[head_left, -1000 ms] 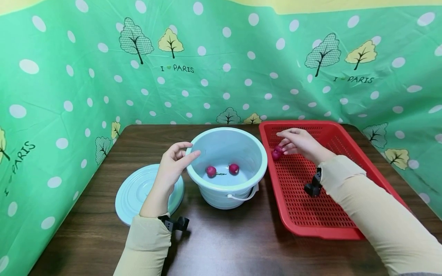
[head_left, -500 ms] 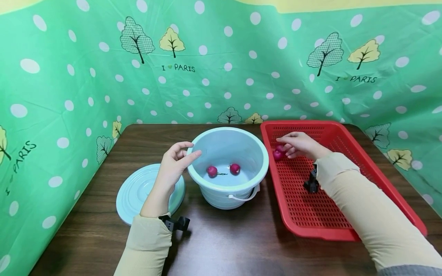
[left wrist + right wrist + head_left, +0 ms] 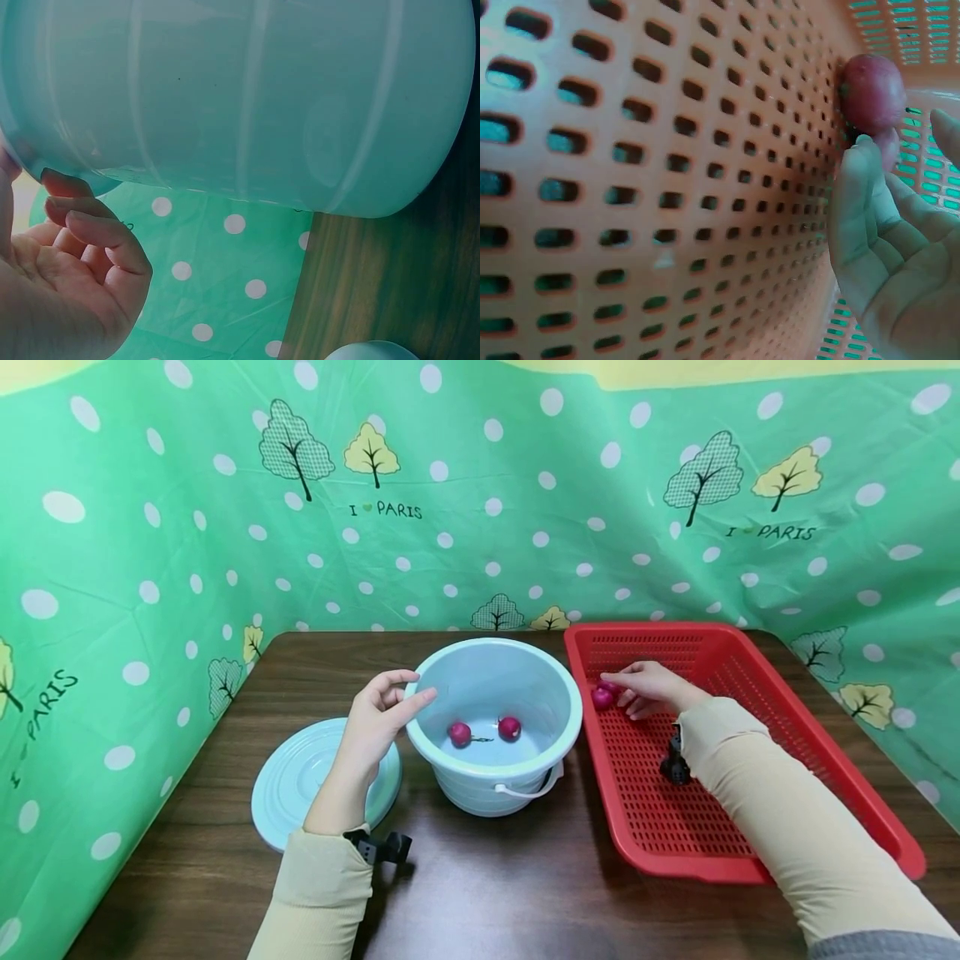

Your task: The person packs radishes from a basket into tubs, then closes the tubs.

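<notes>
The left hand (image 3: 372, 717) holds the rim of the light blue bucket (image 3: 487, 789), thumb over the edge and fingers outside. In the left wrist view its fingers (image 3: 109, 232) are bent beside the bucket (image 3: 247, 97). Inside the bucket lie two radishes, one (image 3: 460, 733) with a stem at left and one (image 3: 509, 727) at right. Over the red basket (image 3: 652, 863), the right hand (image 3: 651, 687) reaches to two radishes near the left wall. The right wrist view shows fingertips touching the farther radish (image 3: 887, 147), thumb apart, beside the larger radish (image 3: 873, 91).
A light blue lid (image 3: 288, 777) lies on the dark wooden table (image 3: 480, 893) left of the bucket, partly behind the left forearm. The bucket's white handle (image 3: 528, 792) hangs at its front right. A green dotted cloth (image 3: 450, 485) stands behind and at the sides.
The right hand has moved slightly down in the basket beside the radishes, and its forearm has shifted a little left. The left hand stays at the bucket's rim.
</notes>
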{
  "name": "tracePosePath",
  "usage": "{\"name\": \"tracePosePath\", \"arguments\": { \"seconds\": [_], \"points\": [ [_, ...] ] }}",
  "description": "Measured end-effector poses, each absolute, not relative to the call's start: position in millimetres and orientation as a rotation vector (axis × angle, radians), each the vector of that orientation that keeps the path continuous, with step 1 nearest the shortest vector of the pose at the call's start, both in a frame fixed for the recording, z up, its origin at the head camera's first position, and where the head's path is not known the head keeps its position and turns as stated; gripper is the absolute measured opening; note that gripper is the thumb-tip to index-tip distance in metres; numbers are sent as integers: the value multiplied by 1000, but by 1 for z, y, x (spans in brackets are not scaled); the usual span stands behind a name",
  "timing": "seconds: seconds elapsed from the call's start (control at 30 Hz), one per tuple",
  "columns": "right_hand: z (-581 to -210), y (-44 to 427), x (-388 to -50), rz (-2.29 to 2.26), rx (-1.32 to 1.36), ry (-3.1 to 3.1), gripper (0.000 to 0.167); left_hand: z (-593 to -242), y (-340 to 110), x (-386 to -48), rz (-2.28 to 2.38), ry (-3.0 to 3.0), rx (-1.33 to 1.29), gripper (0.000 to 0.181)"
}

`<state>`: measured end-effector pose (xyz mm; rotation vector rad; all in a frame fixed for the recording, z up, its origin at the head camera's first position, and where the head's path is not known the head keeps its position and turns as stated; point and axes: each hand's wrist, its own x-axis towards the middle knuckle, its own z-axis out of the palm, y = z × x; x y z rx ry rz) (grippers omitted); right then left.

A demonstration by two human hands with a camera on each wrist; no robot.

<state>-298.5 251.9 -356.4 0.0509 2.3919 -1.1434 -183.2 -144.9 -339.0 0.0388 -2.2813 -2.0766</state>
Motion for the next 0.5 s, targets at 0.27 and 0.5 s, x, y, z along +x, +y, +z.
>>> {"name": "tracePosePath", "arguments": {
  "seconds": [0.27,0.5],
  "points": [
    [-363,248,-296,-1145,63,2351,68,-340,-143,-183,-2070,-2290,45,39],
    [-362,244,-295,-1200,64,2347,56,-338,-144,-183,-2072,-2286,52,39]
  ]
}}
